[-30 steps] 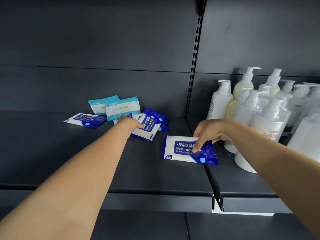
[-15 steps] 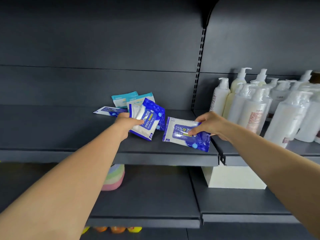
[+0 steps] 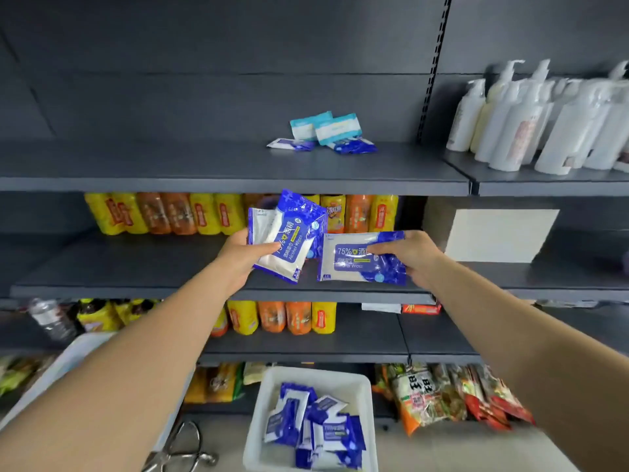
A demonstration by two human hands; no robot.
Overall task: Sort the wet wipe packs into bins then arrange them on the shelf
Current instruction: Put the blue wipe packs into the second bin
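Note:
My left hand [image 3: 240, 257] grips a small stack of blue-and-white alcohol wipe packs [image 3: 289, 236], held in the air below the upper shelf [image 3: 204, 165]. Beside it, my right hand [image 3: 413, 255] pinches one more blue-and-white alcohol wipe pack [image 3: 354, 264] by its right end. Two teal-and-white wipe packs [image 3: 326, 129] lean against the back wall of the upper shelf, with two blue packs [image 3: 354, 146] lying in front of them. Low in the middle, a white bin [image 3: 360, 383] holds several blue wipe packs [image 3: 316, 430].
White pump bottles [image 3: 531, 120] crowd the upper shelf's right section. Yellow and orange bottles [image 3: 170, 212] line the shelf behind my hands and the one below. A second white bin [image 3: 68, 362] sits at lower left, snack bags [image 3: 449, 396] at lower right, a white box [image 3: 497, 235] on the right.
Both hands lifted their wipe packs off the upper shelf and brought them down and toward me. The view tilted down, bringing the lower shelves and the white bin into sight.

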